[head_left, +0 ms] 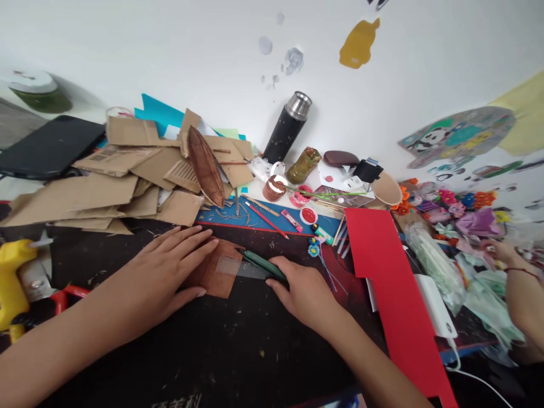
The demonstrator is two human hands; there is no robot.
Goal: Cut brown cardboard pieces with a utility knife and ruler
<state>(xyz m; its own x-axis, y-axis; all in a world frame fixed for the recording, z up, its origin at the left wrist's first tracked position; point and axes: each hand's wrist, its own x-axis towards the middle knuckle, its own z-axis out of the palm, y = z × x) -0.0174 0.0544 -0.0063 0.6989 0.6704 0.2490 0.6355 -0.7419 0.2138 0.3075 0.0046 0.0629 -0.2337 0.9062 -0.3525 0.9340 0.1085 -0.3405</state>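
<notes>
My left hand [165, 272] lies flat with its fingers stretched out, pressing on a small brown-painted piece of cardboard [221, 258] on the dark table. In my right hand [306, 289] is a slim dark green utility knife [266, 265], gripped between thumb and fingers. Its dark tip points left, at the upper right corner of the brown piece. A clear strip [250, 271] lies partly over that piece and reaches under the knife. Whether the tip touches the cardboard, I cannot tell.
Cardboard scraps [97, 192] and a brown boat shape [206, 164] lie behind my left hand. Left are a yellow glue gun [15, 272] and red-handled scissors [63, 300]. A black thermos [287, 127] stands behind. Red card [382, 249] lies right, near another person's hand [499, 253].
</notes>
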